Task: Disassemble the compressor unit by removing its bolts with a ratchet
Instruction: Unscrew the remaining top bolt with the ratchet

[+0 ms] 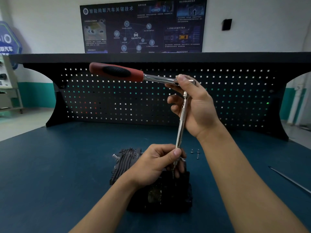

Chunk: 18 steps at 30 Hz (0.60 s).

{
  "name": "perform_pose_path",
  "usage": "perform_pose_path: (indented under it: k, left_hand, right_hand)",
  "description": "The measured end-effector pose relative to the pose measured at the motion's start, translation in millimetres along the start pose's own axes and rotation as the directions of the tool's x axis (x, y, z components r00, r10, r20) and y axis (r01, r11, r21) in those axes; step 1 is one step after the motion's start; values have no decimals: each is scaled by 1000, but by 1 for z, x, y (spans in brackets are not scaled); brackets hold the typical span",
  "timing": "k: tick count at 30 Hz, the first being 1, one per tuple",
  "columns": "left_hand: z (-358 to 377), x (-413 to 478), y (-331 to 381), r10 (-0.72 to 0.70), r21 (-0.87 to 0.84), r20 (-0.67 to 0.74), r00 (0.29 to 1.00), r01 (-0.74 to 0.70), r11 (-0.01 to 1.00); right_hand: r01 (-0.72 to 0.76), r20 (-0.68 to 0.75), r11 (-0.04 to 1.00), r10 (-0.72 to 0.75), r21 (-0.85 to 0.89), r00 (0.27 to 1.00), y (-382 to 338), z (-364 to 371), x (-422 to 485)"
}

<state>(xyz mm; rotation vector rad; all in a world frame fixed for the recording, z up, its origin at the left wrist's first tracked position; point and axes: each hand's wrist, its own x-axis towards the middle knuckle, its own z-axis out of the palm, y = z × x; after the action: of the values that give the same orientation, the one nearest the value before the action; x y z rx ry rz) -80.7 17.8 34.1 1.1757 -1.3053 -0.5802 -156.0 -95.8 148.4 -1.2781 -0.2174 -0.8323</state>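
Right hand (193,105) grips the ratchet (117,72) by its head, high above the compressor unit (124,158), while left hand (156,162) pinches the extension bar (182,115) low down, right over the unit, loose bolts (197,155) just beside it.

Left hand (156,163) hides where the extension (182,118) tip meets the compressor (124,158); thin rod (289,179) cut off at the right edge; 3 bolts (198,151) too tiny.

glossy chrome ratchet (161,79), matt bench mat (50,165)
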Motion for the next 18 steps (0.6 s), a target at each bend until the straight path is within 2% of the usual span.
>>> perform_pose_path:
  k: [3,5,7,10,18]
  left_hand:
    - [1,0,0,16,12,-18,1000,-16,1000]
    - [1,1,0,24,13,-25,999,-24,1000]
    - [1,1,0,21,36,-34,999,-20,999]
    - [2,2,0,24,52,-31,999,-22,998]
    - [2,2,-1,50,21,-31,998,-49,999]
  right_hand:
    - [49,-75,996,-55,-80,996,0,6,-1]
    - [133,-178,972,-168,-195,970,4,13,-1]
    - [220,-261,911,-320,-349,911,7,18,-1]
    - [267,-291,814,-460,-516,839,11,17,-1]
    - [305,-290,687,-608,-660,739,12,24,-3]
